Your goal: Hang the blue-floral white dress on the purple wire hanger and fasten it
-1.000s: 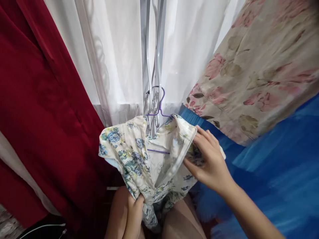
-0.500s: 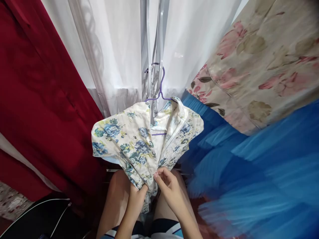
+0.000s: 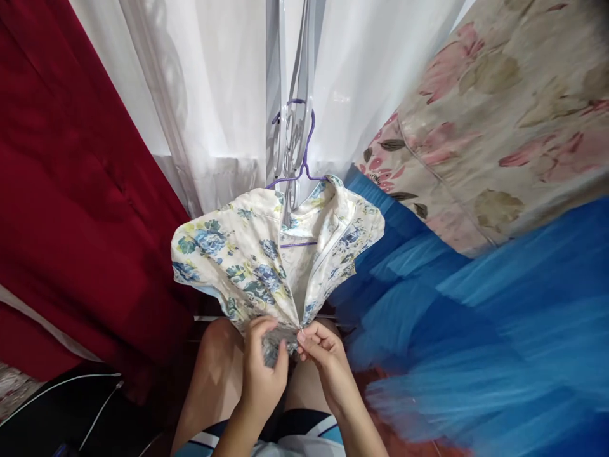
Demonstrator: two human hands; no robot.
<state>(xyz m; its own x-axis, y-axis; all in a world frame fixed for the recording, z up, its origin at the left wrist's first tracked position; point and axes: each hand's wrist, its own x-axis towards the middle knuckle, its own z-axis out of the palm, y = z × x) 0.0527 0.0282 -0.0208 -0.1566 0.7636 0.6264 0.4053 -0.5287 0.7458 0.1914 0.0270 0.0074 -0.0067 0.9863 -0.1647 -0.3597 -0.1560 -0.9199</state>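
A short-sleeved white garment with blue and yellow-green flowers (image 3: pixel 259 254) hangs on a purple hanger (image 3: pixel 304 162), its front parted in a V. At the foot of the V, my right hand (image 3: pixel 328 355) pinches a small shiny piece that looks like a zipper pull (image 3: pixel 301 329). Beside it, my left hand (image 3: pixel 264 368) is open, thumb and fingers apart, just in front of the lower part of the cloth. The garment's lower end is bunched between my knees, partly hidden by my hands.
White curtains (image 3: pixel 219 95) hang behind, with grey straps (image 3: pixel 283 63) above the hanger. Red cloth (image 3: pixel 85 190) covers the left. On the right hang a beige flowered fabric (image 3: pixel 476 139) and blue tulle (image 3: pixel 476 330). A black object with white cords (image 3: pixel 61 412) lies lower left.
My left hand has let go of the cloth and opened. My right hand stays pinched at the opening's lower end, and the V now looks straighter and tauter.
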